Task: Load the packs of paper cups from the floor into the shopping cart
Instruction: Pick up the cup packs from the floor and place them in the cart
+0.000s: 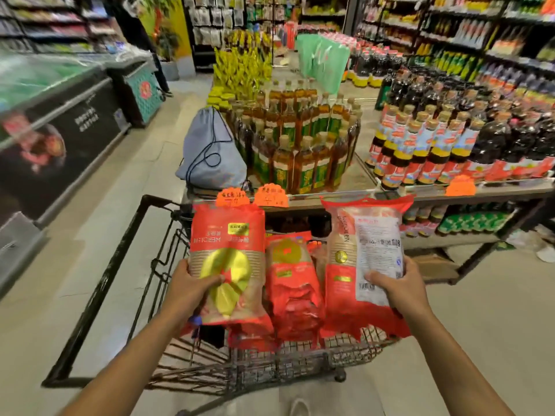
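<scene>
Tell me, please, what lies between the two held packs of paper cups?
In the head view, a third pack lies in the shopping cart between the left pack and the right pack, gripped by the left hand and right hand.

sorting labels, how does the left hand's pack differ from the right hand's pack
Left pack shows its front, a gold emblem; right pack shows its back, a white barcode label. Left pack's brand name reads upside down; right pack's runs sideways. Both are red, held over the cart.

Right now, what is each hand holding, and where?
Left hand grips the gold-emblem pack, right hand the white-label pack, both around the lower half.
</scene>
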Motion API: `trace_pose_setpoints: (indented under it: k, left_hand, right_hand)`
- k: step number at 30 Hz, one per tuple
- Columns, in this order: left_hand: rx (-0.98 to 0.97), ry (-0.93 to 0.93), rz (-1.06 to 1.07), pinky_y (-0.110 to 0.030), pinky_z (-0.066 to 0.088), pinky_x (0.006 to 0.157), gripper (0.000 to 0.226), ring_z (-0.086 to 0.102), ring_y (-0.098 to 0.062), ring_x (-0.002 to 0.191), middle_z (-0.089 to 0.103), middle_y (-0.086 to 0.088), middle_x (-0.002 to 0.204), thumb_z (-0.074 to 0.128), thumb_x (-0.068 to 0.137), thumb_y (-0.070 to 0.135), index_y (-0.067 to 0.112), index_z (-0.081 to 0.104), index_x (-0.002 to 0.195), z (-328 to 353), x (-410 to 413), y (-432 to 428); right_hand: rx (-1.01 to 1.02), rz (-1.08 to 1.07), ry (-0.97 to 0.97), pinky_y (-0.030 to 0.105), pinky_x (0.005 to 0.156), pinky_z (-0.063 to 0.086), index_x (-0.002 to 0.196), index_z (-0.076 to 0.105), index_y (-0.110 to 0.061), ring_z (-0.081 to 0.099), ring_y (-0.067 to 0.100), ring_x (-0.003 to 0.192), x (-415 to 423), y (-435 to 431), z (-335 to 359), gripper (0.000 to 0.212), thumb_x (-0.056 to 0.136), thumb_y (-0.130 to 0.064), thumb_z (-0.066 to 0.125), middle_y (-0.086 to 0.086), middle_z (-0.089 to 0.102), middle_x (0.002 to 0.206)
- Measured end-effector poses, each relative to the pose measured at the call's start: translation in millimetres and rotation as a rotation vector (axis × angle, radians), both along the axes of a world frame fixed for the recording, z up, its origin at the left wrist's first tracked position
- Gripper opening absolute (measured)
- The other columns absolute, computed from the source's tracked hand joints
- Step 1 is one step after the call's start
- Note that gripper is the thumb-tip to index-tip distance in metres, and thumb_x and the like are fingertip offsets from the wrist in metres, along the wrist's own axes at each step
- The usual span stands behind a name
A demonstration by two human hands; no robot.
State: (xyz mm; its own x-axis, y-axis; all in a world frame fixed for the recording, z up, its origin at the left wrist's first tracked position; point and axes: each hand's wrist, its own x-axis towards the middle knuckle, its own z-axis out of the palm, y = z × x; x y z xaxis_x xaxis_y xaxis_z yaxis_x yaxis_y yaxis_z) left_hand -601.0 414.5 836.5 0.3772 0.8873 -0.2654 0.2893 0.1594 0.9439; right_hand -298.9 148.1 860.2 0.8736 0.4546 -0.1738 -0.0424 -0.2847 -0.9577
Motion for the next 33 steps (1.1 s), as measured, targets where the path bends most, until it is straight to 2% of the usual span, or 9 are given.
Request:
trace_pose_setpoints:
  k: [4, 6, 10, 13, 17, 20, 26, 28, 33]
  left_hand:
    - [-0.159, 0.093, 0.087, -0.03, 0.057, 0.056, 0.066, 0.074, -0.022, 0.064, 0.074, -0.018, 0.094, 0.093, 0.06, 0.009, 0.005, 0.06, 0.117, -40.6, 34.4, 62.5]
    - [-0.23, 0.152, 0.079, -0.037, 0.06, 0.063, 0.077, 0.077, -0.029, 0.075, 0.075, -0.021, 0.102, 0.097, 0.051, 0.02, 0.006, 0.06, 0.118, -53.9, 48.4, 82.4]
    - [-0.289, 0.244, 0.1, -0.04, 0.063, 0.064, 0.047, 0.076, -0.028, 0.072, 0.076, -0.017, 0.093, 0.092, 0.064, 0.012, 0.009, 0.064, 0.102, -83.3, 66.3, 113.9]
    - [-0.323, 0.306, 0.052, -0.057, 0.063, 0.079, 0.087, 0.077, -0.035, 0.087, 0.078, -0.015, 0.103, 0.1, 0.043, 0.038, 0.01, 0.065, 0.117, -123.7, 63.0, 136.3]
    - [-0.291, 0.409, 0.077, -0.038, 0.061, 0.069, 0.077, 0.076, -0.028, 0.081, 0.078, -0.013, 0.102, 0.095, 0.056, 0.048, 0.01, 0.065, 0.116, -135.6, 67.6, 140.6]
    - [-0.165, 0.482, 0.049, -0.047, 0.06, 0.084, 0.079, 0.075, -0.027, 0.091, 0.078, -0.005, 0.102, 0.084, 0.06, 0.07, 0.019, 0.064, 0.117, -140.8, 70.8, 143.5]
    - [0.287, 0.73, -0.199, -0.047, 0.053, 0.091, 0.059, 0.064, -0.033, 0.108, 0.066, -0.008, 0.113, 0.066, 0.08, 0.056, 0.017, 0.057, 0.123, -86.0, 95.5, 135.6]
    - [0.43, 0.766, -0.283, -0.047, 0.048, 0.1, 0.059, 0.058, -0.035, 0.118, 0.062, -0.012, 0.125, 0.067, 0.087, 0.046, 0.012, 0.054, 0.134, -61.3, 109.5, 137.1]
    - [0.839, 0.745, -0.476, -0.049, 0.047, 0.103, 0.076, 0.054, -0.038, 0.126, 0.057, -0.016, 0.139, 0.044, 0.085, 0.058, 0.006, 0.05, 0.141, 37.5, 160.2, 110.8]
  right_hand:
    - [-0.176, 0.061, 0.069, 0.049, 0.074, 0.061, 0.114, 0.064, -0.009, 0.074, 0.03, 0.086, 78.7, 55.6, -48.8, 0.056, 0.065, -0.012, 0.091, 0.011, 0.076, 0.098]
    - [-0.26, 0.109, 0.062, 0.054, 0.076, 0.061, 0.103, 0.069, -0.011, 0.074, 0.032, 0.083, 109.8, 79.9, -76.6, 0.052, 0.057, -0.016, 0.093, 0.011, 0.077, 0.09]
    - [-0.392, 0.161, 0.095, 0.055, 0.076, 0.061, 0.083, 0.071, -0.011, 0.075, 0.033, 0.075, 138.5, 111.1, -109.3, 0.03, 0.063, 0.0, 0.09, 0.013, 0.077, 0.076]
    - [-0.473, 0.21, 0.119, 0.053, 0.076, 0.061, 0.074, 0.072, -0.012, 0.075, 0.035, 0.074, 147.2, 119.0, -128.9, 0.024, 0.062, -0.001, 0.09, 0.015, 0.077, 0.075]
    - [-0.521, 0.197, 0.169, 0.046, 0.078, 0.058, 0.079, 0.065, -0.014, 0.07, 0.032, 0.073, 147.8, 126.5, -138.1, 0.033, 0.062, -0.004, 0.092, 0.008, 0.072, 0.076]
    - [-0.524, 0.161, 0.088, 0.042, 0.078, 0.055, 0.098, 0.062, -0.012, 0.068, 0.026, 0.08, 146.2, 132.1, -142.2, 0.04, 0.07, -0.013, 0.09, 0.003, 0.069, 0.087]
    - [-0.751, 0.182, -0.237, 0.047, 0.091, 0.051, 0.141, 0.049, -0.015, 0.058, 0.042, 0.118, 123.6, 151.4, -114.5, 0.077, 0.077, -0.05, 0.075, 0.017, 0.063, 0.13]
    - [-0.714, 0.211, -0.304, 0.046, 0.1, 0.046, 0.147, 0.046, -0.013, 0.053, 0.038, 0.129, 112.8, 160.7, -85.4, 0.076, 0.085, -0.05, 0.071, 0.015, 0.057, 0.142]
    - [-0.612, 0.313, -0.58, 0.05, 0.114, 0.036, 0.152, 0.042, -0.014, 0.043, 0.03, 0.141, 73.8, 171.8, 0.3, 0.071, 0.095, -0.051, 0.06, 0.009, 0.049, 0.152]
